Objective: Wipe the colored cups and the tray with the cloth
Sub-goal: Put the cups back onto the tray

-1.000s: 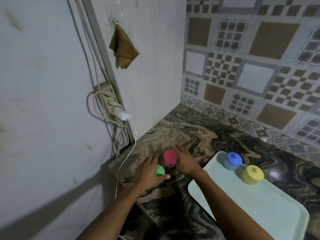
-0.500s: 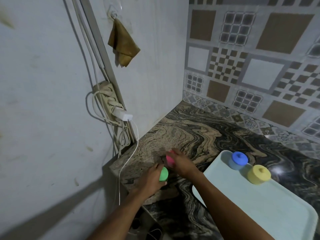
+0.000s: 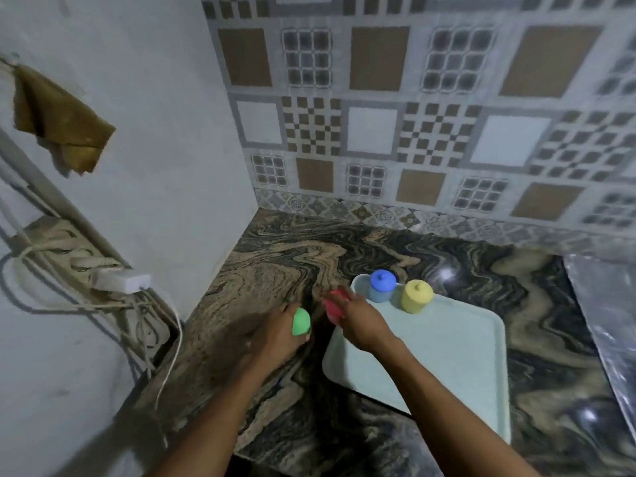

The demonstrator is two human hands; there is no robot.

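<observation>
My left hand (image 3: 275,330) grips a green cup (image 3: 300,321) just above the marbled counter, left of the pale green tray (image 3: 457,359). My right hand (image 3: 361,318) holds a red cup (image 3: 333,307) at the tray's near-left corner. A blue cup (image 3: 381,285) and a yellow cup (image 3: 416,296) stand upside down on the tray's far-left end. A brown cloth (image 3: 58,125) hangs from a hook on the left wall, away from both hands.
A power strip (image 3: 69,259) with a white plug (image 3: 129,282) and dangling cords is fixed to the left wall beside the counter's edge. A shiny steel surface (image 3: 609,325) lies at the right. Patterned tiles cover the back wall.
Both hands have lifted the green and red cups and carried them rightward toward the tray. The view has swung right, so the cloth now sits far left.
</observation>
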